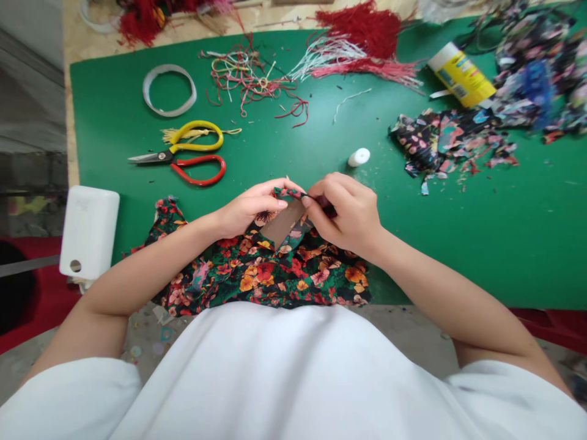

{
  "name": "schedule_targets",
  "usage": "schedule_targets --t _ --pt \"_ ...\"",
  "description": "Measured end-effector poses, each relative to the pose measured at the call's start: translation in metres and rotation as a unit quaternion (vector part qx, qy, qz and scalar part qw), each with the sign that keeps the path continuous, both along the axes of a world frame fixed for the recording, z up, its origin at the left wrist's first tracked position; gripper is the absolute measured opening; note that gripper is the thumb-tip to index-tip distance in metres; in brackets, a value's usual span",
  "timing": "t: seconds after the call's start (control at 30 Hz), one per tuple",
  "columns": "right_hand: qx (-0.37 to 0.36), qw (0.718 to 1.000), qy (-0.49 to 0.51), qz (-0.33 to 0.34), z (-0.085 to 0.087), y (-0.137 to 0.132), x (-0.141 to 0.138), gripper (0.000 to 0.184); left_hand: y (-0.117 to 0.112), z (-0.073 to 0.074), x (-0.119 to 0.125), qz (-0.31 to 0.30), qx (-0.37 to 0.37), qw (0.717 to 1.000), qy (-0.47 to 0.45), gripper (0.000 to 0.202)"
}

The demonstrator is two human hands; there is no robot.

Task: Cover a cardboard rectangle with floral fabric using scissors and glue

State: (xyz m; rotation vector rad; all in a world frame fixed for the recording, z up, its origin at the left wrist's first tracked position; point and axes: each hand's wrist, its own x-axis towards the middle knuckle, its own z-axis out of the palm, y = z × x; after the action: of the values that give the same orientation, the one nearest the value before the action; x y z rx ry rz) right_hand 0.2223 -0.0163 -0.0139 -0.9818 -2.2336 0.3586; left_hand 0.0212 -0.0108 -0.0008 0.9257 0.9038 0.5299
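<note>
My left hand pinches the edge of a dark floral fabric between thumb and fingers. Close against it, my right hand is closed on the same folded edge, its fingertips partly hidden behind the knuckles. Between the hands lies a flat brown cardboard strip, slanting over the fabric. The rest of the cloth, black with red, orange and pink flowers, spreads along the table's near edge and under my left forearm. Beyond my right hand a small white cap lies on the green surface.
Scissors with yellow and red handles lie at left, below a white ring. A white power bank sits at the left edge. Tangled threads, red tassels, a yellow glue stick and fabric scraps occupy the far side.
</note>
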Motion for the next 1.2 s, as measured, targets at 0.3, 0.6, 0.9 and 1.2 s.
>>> schedule_targets --t 0.3,0.6,0.9,1.2 --pt "0.029 0.998 -0.035 -0.048 0.004 0.003 0.006 0.016 0.0 -0.003 0.0 -0.027 0.023 0.997 0.069 0.032" --pt "0.052 0.981 -0.008 -0.188 -0.007 0.023 0.039 0.042 0.0 -0.004 -0.001 -0.017 0.006 0.997 0.079 0.036" --pt "0.009 0.98 -0.049 -0.195 -0.01 0.028 0.043 0.024 0.0 -0.001 0.0 -0.04 -0.003 0.997 0.069 0.034" --pt "0.075 0.997 0.025 -0.022 0.021 0.01 0.019 0.018 -0.001 0.001 0.0 -0.109 0.119 0.979 0.121 0.035"
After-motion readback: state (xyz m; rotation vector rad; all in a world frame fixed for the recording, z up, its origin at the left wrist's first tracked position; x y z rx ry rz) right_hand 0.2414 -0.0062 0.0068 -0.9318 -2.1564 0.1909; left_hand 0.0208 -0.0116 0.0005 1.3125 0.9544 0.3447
